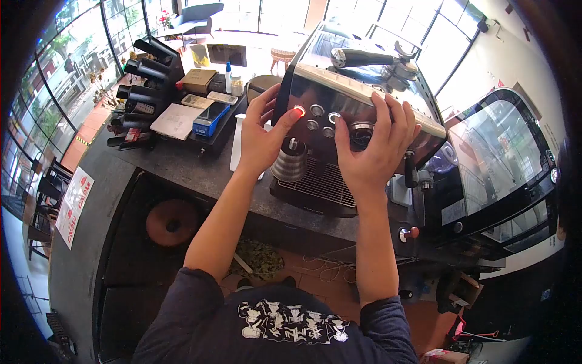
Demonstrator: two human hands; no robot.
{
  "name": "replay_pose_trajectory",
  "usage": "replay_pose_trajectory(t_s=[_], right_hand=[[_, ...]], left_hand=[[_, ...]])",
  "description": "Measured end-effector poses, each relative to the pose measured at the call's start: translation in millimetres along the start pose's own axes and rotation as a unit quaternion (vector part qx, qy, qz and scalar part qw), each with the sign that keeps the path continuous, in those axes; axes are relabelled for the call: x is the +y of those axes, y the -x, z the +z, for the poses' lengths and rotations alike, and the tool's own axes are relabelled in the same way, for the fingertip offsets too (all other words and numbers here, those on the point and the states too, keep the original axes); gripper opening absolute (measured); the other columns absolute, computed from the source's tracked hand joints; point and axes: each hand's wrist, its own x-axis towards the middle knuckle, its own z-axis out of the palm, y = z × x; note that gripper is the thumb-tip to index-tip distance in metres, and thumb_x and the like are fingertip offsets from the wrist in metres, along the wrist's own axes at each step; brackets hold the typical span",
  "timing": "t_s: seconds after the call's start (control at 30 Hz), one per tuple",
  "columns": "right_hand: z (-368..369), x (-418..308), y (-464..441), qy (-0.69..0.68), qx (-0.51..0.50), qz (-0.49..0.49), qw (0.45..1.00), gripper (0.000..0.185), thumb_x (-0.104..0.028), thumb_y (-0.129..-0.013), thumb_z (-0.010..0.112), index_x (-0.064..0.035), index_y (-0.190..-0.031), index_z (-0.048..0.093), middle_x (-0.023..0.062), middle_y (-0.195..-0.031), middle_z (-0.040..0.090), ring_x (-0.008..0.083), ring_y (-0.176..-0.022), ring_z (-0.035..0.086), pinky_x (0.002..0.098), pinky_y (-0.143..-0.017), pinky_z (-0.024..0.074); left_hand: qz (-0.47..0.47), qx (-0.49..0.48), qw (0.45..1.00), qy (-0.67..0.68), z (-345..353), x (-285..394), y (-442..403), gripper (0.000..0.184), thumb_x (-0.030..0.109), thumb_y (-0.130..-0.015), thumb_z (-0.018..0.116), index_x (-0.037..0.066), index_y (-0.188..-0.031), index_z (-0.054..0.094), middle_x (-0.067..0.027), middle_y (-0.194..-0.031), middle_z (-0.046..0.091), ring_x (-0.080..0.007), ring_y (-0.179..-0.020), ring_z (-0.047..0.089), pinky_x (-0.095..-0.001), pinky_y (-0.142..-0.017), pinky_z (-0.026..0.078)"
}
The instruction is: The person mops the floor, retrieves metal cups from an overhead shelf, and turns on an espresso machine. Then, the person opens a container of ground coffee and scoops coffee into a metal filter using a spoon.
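Observation:
An espresso machine (357, 94) with a dark glossy front stands on the counter before me. My left hand (262, 134) rests against its left edge, with the thumb on the red-lit button (300, 111). Spread over the front and upper edge, my right hand (377, 142) has its thumb beside another round button (334, 118). Its palm partly hides a round gauge (362, 128). Below the buttons, a ribbed metal pitcher (290, 162) stands on the drip tray (330, 182). A portafilter (367, 57) lies on top of the machine.
Cup holders (148, 76) stand at the left, near a blue box (210, 118), a notebook (177, 120) and a blue-capped bottle (228, 77). A glass display case (491, 151) is at the right. A small tamper-like tool (408, 234) sits near the counter's front edge.

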Motion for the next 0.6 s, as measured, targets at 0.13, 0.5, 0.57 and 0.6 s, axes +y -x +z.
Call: replay_pose_trajectory(t_s=[0.13, 0.5, 0.57, 0.6], right_hand=[[0.6, 0.5, 0.2, -0.002, 0.0, 0.002, 1.0, 0.066, -0.037, -0.084, 0.078, -0.013, -0.14, 0.053, 0.0116, -0.14, 0.048, 0.0365, -0.145, 0.033, 0.0611, -0.122, 0.0157], [0.4, 0.5, 0.9, 0.0, -0.005, 0.003, 1.0, 0.066, -0.037, -0.085, 0.078, -0.0125, -0.14, 0.053, 0.0112, -0.14, 0.047, 0.0358, -0.145, 0.032, 0.0606, -0.123, 0.0155], [1.2, 1.1, 1.0, -0.002, 0.0, 0.0, 1.0, 0.066, -0.037, -0.084, 0.079, -0.0125, -0.14, 0.053, 0.0111, -0.14, 0.047, 0.0359, -0.145, 0.032, 0.0605, -0.123, 0.0155], [1.5, 1.4, 1.1, -0.004, 0.002, -0.002, 1.0, 0.066, -0.037, -0.084, 0.079, -0.0125, -0.14, 0.053, 0.011, -0.14, 0.047, 0.036, -0.145, 0.032, 0.0604, -0.123, 0.0155]], left_hand=[[-0.005, 0.002, 1.0, 0.008, 0.2, -2.1, 0.3, 0.069, 0.03, -0.089, 0.082, 0.0, -0.143, 0.052, -0.0128, -0.133, 0.056, -0.025, -0.125, 0.058, -0.0396, -0.107, 0.046], [-0.006, -0.001, 1.0, 0.002, -0.2, -1.7, -0.2, 0.069, 0.031, -0.088, 0.083, 0.001, -0.143, 0.053, -0.0129, -0.133, 0.057, -0.0249, -0.125, 0.058, -0.0392, -0.106, 0.046], [-0.009, 0.002, 1.0, -0.009, -0.6, -0.7, 0.0, 0.069, 0.031, -0.088, 0.083, 0.001, -0.143, 0.053, -0.0127, -0.133, 0.057, -0.025, -0.125, 0.058, -0.0393, -0.106, 0.046], [-0.008, 0.002, 1.0, -0.01, -0.7, -0.4, 0.1, 0.069, 0.031, -0.088, 0.083, 0.001, -0.143, 0.053, -0.0125, -0.133, 0.056, -0.025, -0.125, 0.058, -0.0393, -0.106, 0.046]])
